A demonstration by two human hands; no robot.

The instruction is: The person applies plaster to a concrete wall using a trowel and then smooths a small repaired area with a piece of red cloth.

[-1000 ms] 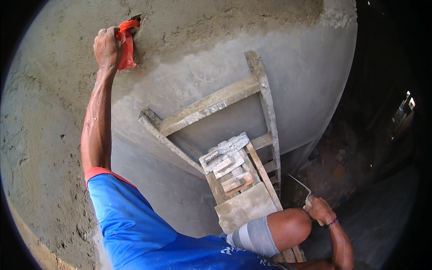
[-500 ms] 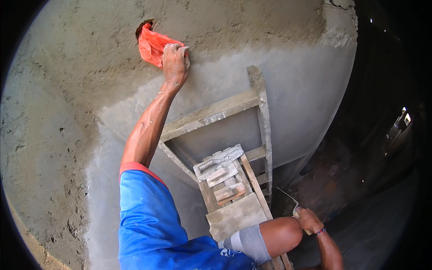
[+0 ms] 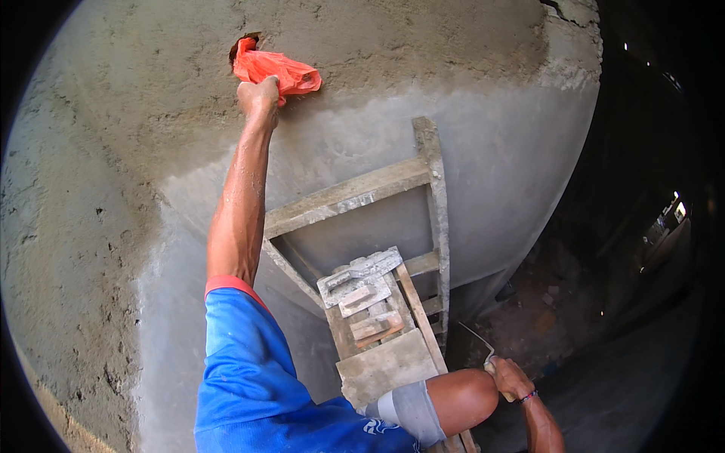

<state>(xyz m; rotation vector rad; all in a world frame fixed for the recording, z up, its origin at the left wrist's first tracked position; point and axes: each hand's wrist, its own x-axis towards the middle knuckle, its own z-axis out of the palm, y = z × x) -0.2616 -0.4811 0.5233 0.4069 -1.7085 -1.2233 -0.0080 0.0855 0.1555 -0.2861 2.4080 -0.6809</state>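
A crumpled red plastic bag point(image 3: 294, 74) sticks out of a dark hole point(image 3: 236, 53) in the rough, damp plaster wall. My left hand point(image 3: 260, 98), on a stretched-out arm, is closed on the bag just below the hole; the fingertips are partly hidden by the hand itself. Low at the right, beside my bent knee, my right hand point(image 3: 510, 379) is wrapped round the handle of a trowel point(image 3: 479, 335). Its bent metal neck and thin blade show edge-on, pointing up and left.
A wooden ladder-like frame point(image 3: 347, 195), spattered with plaster, leans against the smooth grey wall point(image 3: 506, 158). On the planks point(image 3: 393, 365) before my knee lie several plastering floats point(image 3: 361, 275). To the right the wall ends at a dark drop with rubble point(image 3: 544, 302) far below.
My left hand has shifted left along the bag, and the bag's loose end now spreads out to the right of the hand. My right hand still holds the trowel in nearly the same place.
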